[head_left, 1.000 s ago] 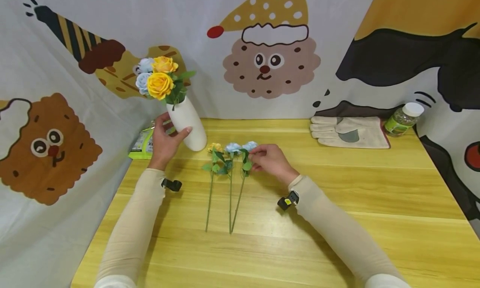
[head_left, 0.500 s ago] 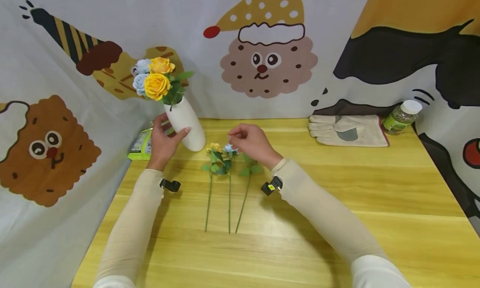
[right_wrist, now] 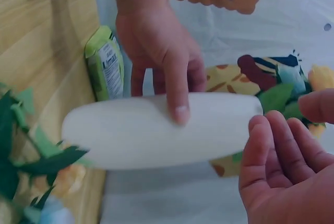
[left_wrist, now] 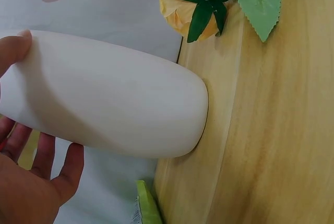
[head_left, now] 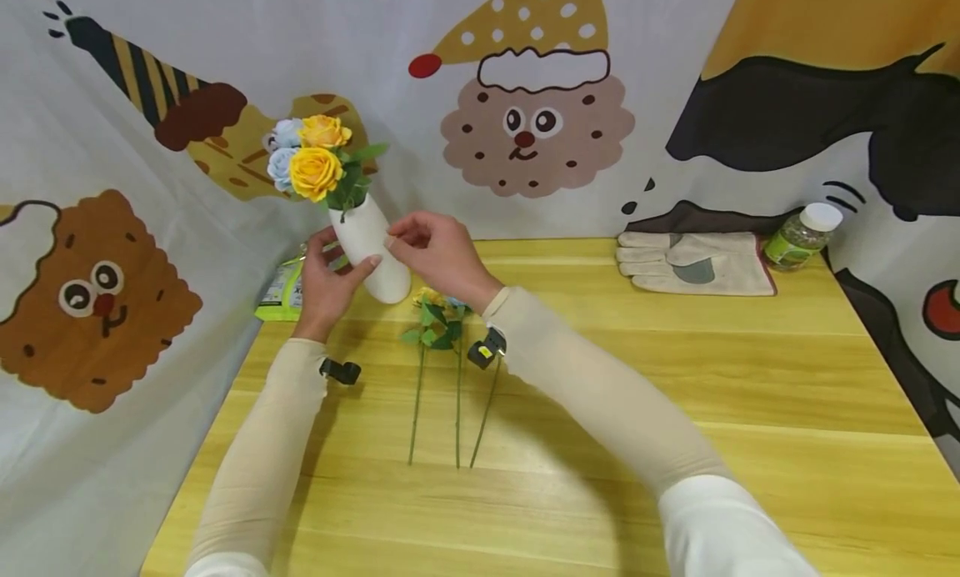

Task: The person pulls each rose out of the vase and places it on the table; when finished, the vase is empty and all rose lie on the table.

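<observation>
The left hand (head_left: 326, 289) holds the white vase (head_left: 366, 233), thumb on the near side and fingers behind; its base stands on the table in the left wrist view. Yellow roses (head_left: 315, 173) and light blue roses (head_left: 282, 167) with leaves fill the vase's mouth. At the vase's upper right side is the right hand (head_left: 446, 256), fingers loosely bent and thumb apart in the right wrist view; fingertips (right_wrist: 258, 121) are at the vase's edge, contact unclear. Below it lie a yellow rose (head_left: 427, 297) and more stems (head_left: 457, 402); the right hand and wrist cover some blooms.
A green packet (head_left: 281, 293) lies behind the left hand. Toward the back right are a pale work glove (head_left: 693, 263) and a jar with a white lid (head_left: 802, 237). A printed cloth (head_left: 540, 210) hangs behind the wooden table (head_left: 600, 494).
The right hand has let go of the rightmost blue rose's leaves and moved left and back to the vase, its arm now over that rose. The left hand keeps its hold on the vase.
</observation>
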The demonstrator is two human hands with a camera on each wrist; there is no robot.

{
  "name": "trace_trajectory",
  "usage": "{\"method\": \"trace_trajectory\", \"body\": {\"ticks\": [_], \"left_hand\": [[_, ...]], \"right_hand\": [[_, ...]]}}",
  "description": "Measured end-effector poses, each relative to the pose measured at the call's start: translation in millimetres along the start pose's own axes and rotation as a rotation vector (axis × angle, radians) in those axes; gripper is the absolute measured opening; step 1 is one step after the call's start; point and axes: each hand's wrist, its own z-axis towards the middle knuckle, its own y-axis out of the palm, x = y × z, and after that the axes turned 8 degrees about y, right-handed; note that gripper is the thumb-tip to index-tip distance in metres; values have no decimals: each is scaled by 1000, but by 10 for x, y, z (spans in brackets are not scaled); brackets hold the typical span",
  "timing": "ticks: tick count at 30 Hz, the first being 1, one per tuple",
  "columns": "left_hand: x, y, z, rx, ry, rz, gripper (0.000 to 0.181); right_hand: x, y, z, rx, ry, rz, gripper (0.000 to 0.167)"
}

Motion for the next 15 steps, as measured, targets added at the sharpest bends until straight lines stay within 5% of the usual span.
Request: {"method": "trace_trajectory", "body": {"ticks": [9,15], "left_hand": [[-6,10,8,-18,2,25,79],[-39,-19,27,-17,-2,19,78]], "right_hand": [[-280,241,185,43,-39,29,22],[-459,373,320,94,-38,-41,30]]}}
